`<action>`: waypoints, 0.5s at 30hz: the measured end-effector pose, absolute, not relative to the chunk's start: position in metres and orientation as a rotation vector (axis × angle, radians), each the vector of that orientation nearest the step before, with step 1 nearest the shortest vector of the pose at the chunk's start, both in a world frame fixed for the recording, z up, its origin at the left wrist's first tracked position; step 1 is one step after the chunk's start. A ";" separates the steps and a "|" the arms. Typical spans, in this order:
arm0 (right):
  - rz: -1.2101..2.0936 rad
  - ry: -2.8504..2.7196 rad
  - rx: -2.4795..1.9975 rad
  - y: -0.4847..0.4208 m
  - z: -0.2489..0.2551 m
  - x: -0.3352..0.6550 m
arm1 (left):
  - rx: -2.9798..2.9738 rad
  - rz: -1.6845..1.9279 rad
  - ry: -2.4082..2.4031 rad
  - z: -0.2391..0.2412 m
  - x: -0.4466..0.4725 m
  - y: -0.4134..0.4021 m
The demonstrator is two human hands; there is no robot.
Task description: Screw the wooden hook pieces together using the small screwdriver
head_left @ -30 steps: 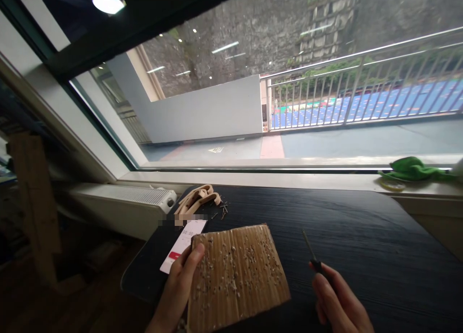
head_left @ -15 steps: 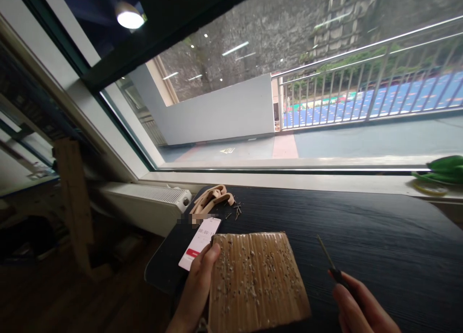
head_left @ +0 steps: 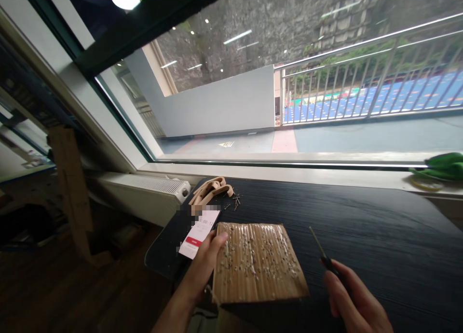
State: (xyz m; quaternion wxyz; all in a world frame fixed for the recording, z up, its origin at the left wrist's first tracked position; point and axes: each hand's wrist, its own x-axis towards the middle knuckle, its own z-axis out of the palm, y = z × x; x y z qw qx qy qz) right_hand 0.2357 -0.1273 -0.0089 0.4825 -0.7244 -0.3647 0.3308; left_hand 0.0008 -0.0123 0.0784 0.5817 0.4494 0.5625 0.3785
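My left hand [head_left: 208, 256] grips the left edge of a square of brown cardboard [head_left: 258, 265], thumb on top. Many small holes and torn spots pit its taped, shiny face, which tilts toward me. At the right, my right hand [head_left: 352, 292] is closed around the dark handle of a screwdriver [head_left: 319, 243]. Its thin shaft points up and to the left, apart from the cardboard. A phone [head_left: 198, 234] with a timer on its screen lies just left of the cardboard. Beyond it rest curved wooden pieces [head_left: 211, 193] and several loose screws [head_left: 236, 202].
The black table [head_left: 347, 207] stands against a window sill [head_left: 289, 175]. A white radiator [head_left: 144, 190] is at its left. On the sill at the far right sits a green object [head_left: 443, 166] beside a roll of tape [head_left: 427, 183]. Cardboard [head_left: 70, 188] leans at the far left.
The cardboard has tipped flatter, and its near edge now shows. My right hand with the screwdriver has shifted slightly left and up. The view has tilted slightly down.
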 end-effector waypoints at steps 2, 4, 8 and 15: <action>0.743 -0.887 -1.771 -0.128 -0.010 0.233 | 0.979 0.863 1.289 0.073 0.001 -0.009; 0.707 -0.905 -1.777 -0.128 -0.011 0.232 | 0.949 0.866 1.248 0.067 0.001 -0.006; 0.691 -0.997 -1.782 -0.126 -0.014 0.233 | 0.969 0.880 1.198 0.059 0.000 -0.002; 0.732 -0.892 -1.699 -0.126 -0.009 0.230 | 0.985 0.862 1.217 0.057 -0.001 -0.001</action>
